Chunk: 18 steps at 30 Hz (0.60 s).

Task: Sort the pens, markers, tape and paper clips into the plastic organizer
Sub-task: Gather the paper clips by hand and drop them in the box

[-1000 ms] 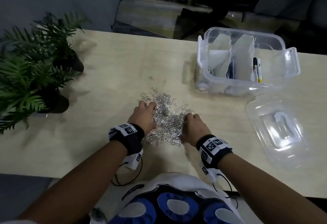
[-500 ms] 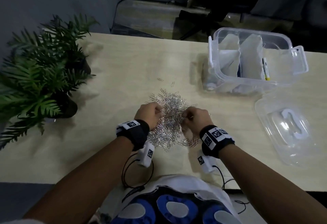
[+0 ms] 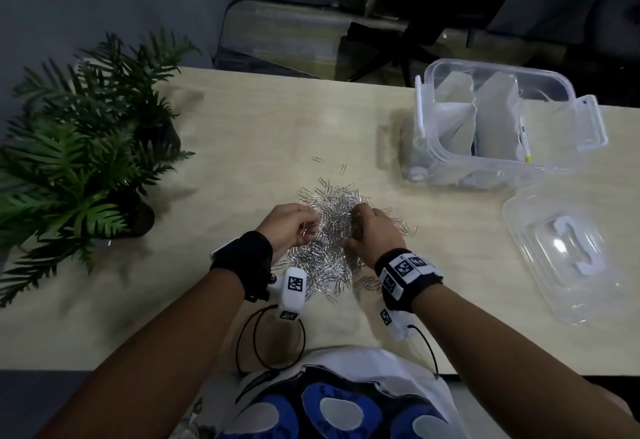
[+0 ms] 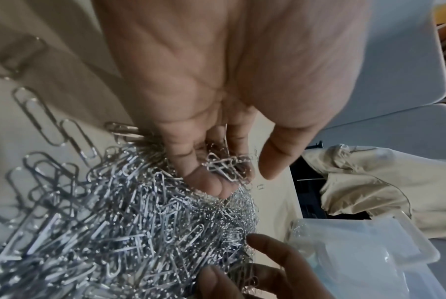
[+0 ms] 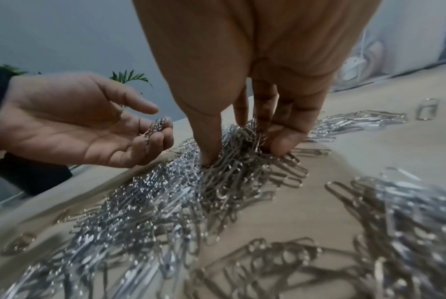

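A heap of silver paper clips [image 3: 329, 230] lies mid-table. My left hand [image 3: 289, 227] is turned palm up at the heap's left edge, its curled fingers cupping a few paper clips [image 4: 224, 165] [image 5: 154, 126]. My right hand [image 3: 372, 227] reaches down into the heap from the right, thumb and fingers pinching a clump of clips [image 5: 244, 137]. The clear plastic organizer [image 3: 498, 133] stands at the far right with white dividers and a marker [image 3: 524, 140] inside.
The organizer's clear lid [image 3: 571, 255] lies on the table to the right of the heap. A potted fern [image 3: 79, 147] stands at the left. Two stray clips [image 3: 330, 165] lie beyond the heap. The table's near edge is close to my body.
Both hands drew closer together over the heap. The left hand turned palm up with clips in it, and the right hand shifted to the heap's upper middle.
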Motion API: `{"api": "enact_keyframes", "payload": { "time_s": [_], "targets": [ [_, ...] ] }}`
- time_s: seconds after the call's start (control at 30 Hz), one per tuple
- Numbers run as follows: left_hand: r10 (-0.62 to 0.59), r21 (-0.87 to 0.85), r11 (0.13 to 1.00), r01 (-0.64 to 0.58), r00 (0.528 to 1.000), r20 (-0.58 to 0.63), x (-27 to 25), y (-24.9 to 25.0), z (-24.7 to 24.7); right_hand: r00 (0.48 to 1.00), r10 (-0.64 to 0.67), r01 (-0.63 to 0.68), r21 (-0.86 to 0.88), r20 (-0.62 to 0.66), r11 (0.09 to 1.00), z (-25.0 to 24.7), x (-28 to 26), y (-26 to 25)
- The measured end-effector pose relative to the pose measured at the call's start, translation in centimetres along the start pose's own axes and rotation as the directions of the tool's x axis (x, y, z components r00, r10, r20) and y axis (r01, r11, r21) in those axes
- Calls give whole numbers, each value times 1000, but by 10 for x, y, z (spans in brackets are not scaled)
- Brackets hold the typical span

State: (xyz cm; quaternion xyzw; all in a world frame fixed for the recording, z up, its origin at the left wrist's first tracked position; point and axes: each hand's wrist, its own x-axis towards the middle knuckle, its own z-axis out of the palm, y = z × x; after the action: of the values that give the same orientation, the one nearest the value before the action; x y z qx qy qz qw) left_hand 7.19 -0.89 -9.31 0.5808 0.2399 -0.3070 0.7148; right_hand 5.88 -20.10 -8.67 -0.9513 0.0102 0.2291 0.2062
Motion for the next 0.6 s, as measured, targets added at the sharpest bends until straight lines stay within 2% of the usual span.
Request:
{"api": "enact_keyframes", "payload": {
  "time_s": [0.17,0.33,0.43,0.5,0.6],
  "targets": [
    [-8,-20,1000,9,999,38,1,-4,-4,999,-2,2,5,-37,1000,-5,7,0],
    [-14,-15,1000,15,999,33,5,-3,-5,992,119,-109,235,-30,966,-19,11,9],
    [-34,-30,999,35,999,30,5,2,0,981,186,-190,366,47,911,-20,16,17],
    [-48,17,999,48,999,26,7,2,5,966,218,-258,520,139,814,-18,16,21],
    [-34,194,980,39,999,-30,13,-1,6,926,257,-375,764,278,525,-21,13,20]
  ]
}}
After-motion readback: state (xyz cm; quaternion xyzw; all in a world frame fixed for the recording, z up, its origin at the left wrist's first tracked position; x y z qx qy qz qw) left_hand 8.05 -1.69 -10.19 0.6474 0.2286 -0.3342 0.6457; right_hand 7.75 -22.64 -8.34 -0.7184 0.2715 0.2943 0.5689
